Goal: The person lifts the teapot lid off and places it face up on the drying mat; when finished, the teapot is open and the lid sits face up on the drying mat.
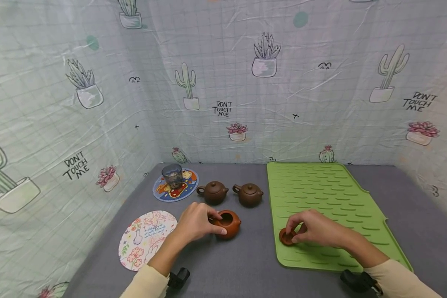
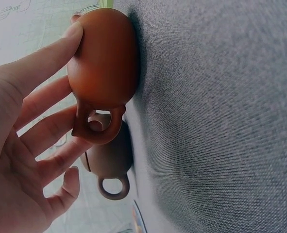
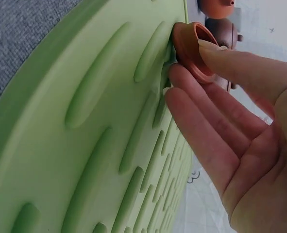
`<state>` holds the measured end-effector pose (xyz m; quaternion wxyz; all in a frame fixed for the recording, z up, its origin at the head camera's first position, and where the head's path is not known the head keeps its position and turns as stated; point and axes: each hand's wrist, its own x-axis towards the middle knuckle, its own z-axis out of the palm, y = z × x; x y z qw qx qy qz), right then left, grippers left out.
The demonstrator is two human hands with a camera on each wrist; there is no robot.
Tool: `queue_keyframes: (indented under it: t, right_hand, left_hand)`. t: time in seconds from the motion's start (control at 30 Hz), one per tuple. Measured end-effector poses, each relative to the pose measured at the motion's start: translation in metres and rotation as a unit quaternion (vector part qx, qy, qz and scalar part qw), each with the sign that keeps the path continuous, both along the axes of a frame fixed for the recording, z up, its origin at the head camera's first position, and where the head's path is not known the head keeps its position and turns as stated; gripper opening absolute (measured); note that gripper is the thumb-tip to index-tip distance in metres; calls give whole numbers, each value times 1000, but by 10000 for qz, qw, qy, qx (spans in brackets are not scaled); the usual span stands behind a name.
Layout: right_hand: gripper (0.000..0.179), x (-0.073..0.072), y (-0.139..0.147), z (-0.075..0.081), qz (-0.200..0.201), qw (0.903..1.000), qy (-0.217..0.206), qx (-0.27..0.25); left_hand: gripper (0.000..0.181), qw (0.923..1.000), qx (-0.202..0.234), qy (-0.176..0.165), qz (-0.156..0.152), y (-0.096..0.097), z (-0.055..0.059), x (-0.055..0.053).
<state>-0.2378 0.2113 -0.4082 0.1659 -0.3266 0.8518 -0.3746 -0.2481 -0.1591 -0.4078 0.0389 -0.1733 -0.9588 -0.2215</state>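
My left hand (image 1: 196, 222) grips a small orange-brown clay teapot (image 1: 232, 230) by its rim, thumb on the near side and fingers on the far side. The teapot stands upright on the grey cloth with its mouth uncovered and its spout to the right. In the left wrist view, the teapot's looped handle (image 2: 116, 127) is beside the fingers. On the green mat (image 1: 320, 256), my right hand (image 1: 318, 227) pinches the teapot lid (image 1: 284, 239) at the mat's left edge. The right wrist view shows that lid (image 3: 186, 47) with its hollow underside turned up.
Two dark brown lidded teapots, one left (image 1: 213, 193) and one right (image 1: 248, 196), stand behind the orange one. At the back left, a glass cup (image 1: 172, 176) sits on a blue patterned mat (image 1: 162, 192). A round floral mat (image 1: 141, 236) lies at the left. Patterned curtains (image 1: 223, 62) enclose the table.
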Motion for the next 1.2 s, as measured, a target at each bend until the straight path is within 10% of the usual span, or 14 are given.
queue_keyframes:
  t: [1.2]
  right_hand:
    - [16,-3,-3,5,-173,9992,174,309]
  left_hand:
    - [32,9996,-133,-168,189,4,4,0]
